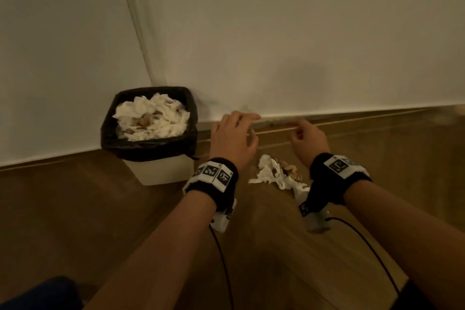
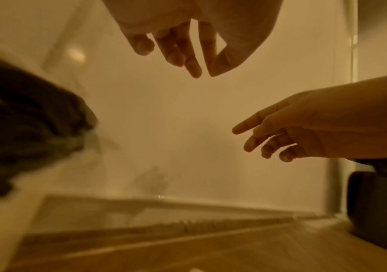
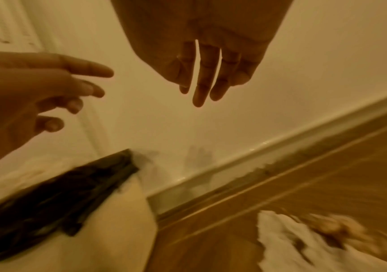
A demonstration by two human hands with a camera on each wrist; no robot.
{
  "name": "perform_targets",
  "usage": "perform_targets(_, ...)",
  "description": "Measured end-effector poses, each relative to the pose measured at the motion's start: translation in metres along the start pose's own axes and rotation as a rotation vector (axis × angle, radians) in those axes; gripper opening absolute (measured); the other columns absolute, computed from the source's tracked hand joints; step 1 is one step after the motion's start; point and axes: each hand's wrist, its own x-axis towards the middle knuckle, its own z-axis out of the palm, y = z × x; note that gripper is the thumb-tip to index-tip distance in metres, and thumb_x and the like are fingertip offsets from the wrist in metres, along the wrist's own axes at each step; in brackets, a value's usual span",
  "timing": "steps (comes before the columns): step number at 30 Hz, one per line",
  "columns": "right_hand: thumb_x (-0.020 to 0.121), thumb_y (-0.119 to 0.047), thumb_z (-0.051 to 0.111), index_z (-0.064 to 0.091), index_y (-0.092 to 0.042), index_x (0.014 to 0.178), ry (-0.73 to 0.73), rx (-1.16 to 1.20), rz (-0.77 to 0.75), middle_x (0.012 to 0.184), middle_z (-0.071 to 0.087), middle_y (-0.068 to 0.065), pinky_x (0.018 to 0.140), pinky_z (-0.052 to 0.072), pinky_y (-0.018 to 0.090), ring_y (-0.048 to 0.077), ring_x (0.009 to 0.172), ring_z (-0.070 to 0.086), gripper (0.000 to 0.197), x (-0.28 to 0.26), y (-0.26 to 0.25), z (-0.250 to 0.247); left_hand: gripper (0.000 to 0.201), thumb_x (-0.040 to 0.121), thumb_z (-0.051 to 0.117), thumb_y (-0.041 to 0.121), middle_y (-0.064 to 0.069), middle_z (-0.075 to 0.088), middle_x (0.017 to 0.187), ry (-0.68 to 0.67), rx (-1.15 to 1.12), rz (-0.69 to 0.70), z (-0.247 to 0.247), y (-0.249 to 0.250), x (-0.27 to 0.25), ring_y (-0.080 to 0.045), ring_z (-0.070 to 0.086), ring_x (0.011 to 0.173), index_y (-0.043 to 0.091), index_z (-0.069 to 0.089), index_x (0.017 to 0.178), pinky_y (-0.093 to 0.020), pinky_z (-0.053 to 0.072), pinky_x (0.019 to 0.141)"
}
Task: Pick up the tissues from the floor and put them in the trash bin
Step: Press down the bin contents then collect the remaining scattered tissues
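A dim, wide-angle view down at a wooden floor [image 1: 88, 209] meeting a pale wall [image 1: 302, 33]. At far left, cut off by the bottom edge, a dark blue shape too little seen to identify. Next, against the wall, a white trash bin [image 1: 161, 171] lined with a black bag [image 1: 148, 145], heaped with crumpled white tissues [image 1: 153, 118] and some brownish scraps that are hard to make out. Just right of the bin the left hand [image 1: 232, 138] hovers above the floor, fingers spread and loosely extended, holding nothing. Near it, below and between both wrists, a crumpled tissue [image 1: 273, 173] lies on the floor with brown scraps [image 1: 292, 171] on it; its right end is hidden behind the right wrist. The right hand [image 1: 308, 139] hangs to the right, fingers relaxed and slightly bent, also empty. Both wrists wear black bands carrying black-and-white marker tags, with thin cables trailing toward the viewer. The wrist views are blurred
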Motion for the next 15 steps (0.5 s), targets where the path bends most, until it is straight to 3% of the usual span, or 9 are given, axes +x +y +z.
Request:
perform_targets(3,0.092,-0.011,0.046,0.060,-0.019,0.117,-0.015,0.031,0.153,0.082,0.066,0.000,0.068,0.044,0.022,0.014,0.076,0.061,0.030,0.000,0.043,-0.015,0.028,0.091,0.044,0.026,0.009,0.057,0.113,-0.158,0.021,0.012,0.037,0.012,-0.009,-0.013,0.051,0.108,0.033,0.052,0.117,-0.033,0.030,0.094)
perform_targets(6,0.092,-0.010,0.044,0.058,-0.015,0.115,-0.047,0.071,0.278,0.077,0.068,-0.001,0.080,0.054,0.033,0.017,0.083,0.065,0.028,0.002,0.075,-0.020,0.023,0.091,0.044,0.021,0.007,0.061,0.109,-0.327,0.068,-0.012,0.071,0.016,-0.016,-0.015,0.056,0.103,0.029,0.049,0.113,-0.033,0.032,0.093)
perform_targets(9,0.092,-0.011,0.047,0.058,-0.014,0.111,-0.141,0.024,0.402,0.081,0.069,0.000,0.081,0.054,0.034,0.019,0.089,0.064,0.022,0.001,0.103,-0.016,0.028,0.090,0.044,0.012,0.001,0.066,0.105,-0.518,0.137,-0.100,0.101,0.014,-0.020,-0.022,0.061,0.099,0.025,0.040,0.115,-0.034,0.036,0.091)
perform_targets(11,0.091,-0.010,0.048,0.058,-0.014,0.112,-0.214,-0.085,0.425,0.101,0.068,0.006,0.078,0.050,0.030,0.021,0.097,0.062,0.023,-0.002,0.120,-0.010,0.034,0.088,0.044,0.008,-0.004,0.064,0.111,-0.597,0.170,-0.091,0.119,0.010,-0.024,-0.025,0.060,0.101,0.021,0.038,0.119,-0.036,0.040,0.091)
perform_targets(13,0.090,-0.004,0.047,0.054,-0.017,0.121,-0.325,-0.235,0.356,0.123,0.059,0.009,0.081,0.045,0.027,0.024,0.110,0.057,0.034,-0.007,0.133,-0.002,0.043,0.089,0.044,0.007,-0.007,0.055,0.128,-0.658,0.211,-0.063,0.137,0.005,-0.029,-0.027,0.054,0.113,0.020,0.036,0.129,-0.038,0.038,0.095)
perform_targets(15,0.087,0.003,0.049,0.042,-0.025,0.135,-0.516,-0.399,0.207,0.145,0.036,0.009,0.095,0.043,0.034,0.029,0.127,0.043,0.057,-0.013,0.143,0.007,0.056,0.092,0.045,0.011,-0.004,0.029,0.150,-0.748,0.288,-0.031,0.154,-0.001,-0.031,-0.030,0.036,0.132,0.024,0.024,0.142,-0.044,0.028,0.107)
